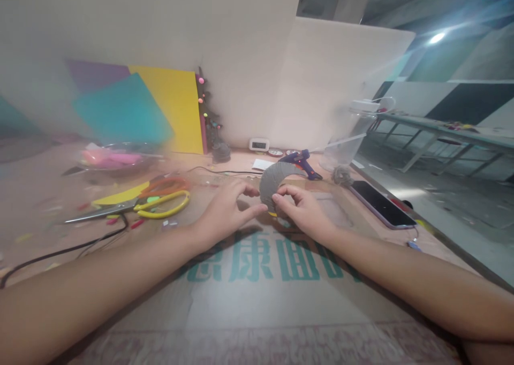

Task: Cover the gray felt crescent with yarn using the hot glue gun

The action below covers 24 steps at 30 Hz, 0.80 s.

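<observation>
A grey crescent (270, 185) with a finely ridged surface, as if wound with yarn, is held up over the cardboard. My right hand (303, 210) pinches its lower part between thumb and fingers. At the crescent's left edge is my left hand (231, 210), thumb and forefinger apart; whether the fingertips touch it I cannot tell. A bit of yellow shows under the crescent's lower end. Just behind it lies a dark blue glue gun (305, 164), partly hidden by the crescent's upper end.
Scissors (160, 202) with yellow and orange handles lie left, near a black cable (64, 250). A phone (383, 204) and a clear jug (347, 140) stand or lie right. Behind are a small clock (259, 144), a bead-decorated little tree (211, 124) and coloured sheets (179, 108).
</observation>
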{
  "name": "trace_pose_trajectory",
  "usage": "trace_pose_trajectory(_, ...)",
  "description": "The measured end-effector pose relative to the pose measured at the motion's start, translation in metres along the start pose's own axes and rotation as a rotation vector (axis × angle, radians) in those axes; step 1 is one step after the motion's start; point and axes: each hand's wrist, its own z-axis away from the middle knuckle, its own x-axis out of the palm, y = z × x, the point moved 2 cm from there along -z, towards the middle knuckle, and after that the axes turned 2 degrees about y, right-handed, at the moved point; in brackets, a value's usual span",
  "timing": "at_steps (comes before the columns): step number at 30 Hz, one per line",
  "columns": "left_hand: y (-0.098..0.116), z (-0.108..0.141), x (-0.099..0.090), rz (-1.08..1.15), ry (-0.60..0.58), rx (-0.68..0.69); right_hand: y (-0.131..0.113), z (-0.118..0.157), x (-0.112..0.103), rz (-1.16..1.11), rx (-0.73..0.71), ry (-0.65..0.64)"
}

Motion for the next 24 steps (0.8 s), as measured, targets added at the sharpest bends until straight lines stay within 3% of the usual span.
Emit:
trace_pose_trajectory(5,0.003,0.002,-0.004,-0.049,0.092,0.106,-0.009,0.004,-0.001,0.192,-0.192,0.049)
trace_pose_trajectory(9,0.009,0.005,-0.005,-0.043,0.059,0.255,-0.010,0.004,0.000,0.203,-0.209,0.024)
trace_pose_trajectory(14,0.009,0.004,-0.004,-0.028,0.076,0.290,-0.011,0.004,0.001,0.207,-0.212,0.001)
trace_pose_trajectory(18,0.007,0.002,-0.006,0.057,0.068,0.194,-0.009,0.003,-0.001,0.189,-0.190,0.039)
trace_pose_trajectory(24,-0.006,-0.001,-0.008,0.157,0.131,-0.120,-0.004,0.001,-0.001,0.172,-0.130,0.051)
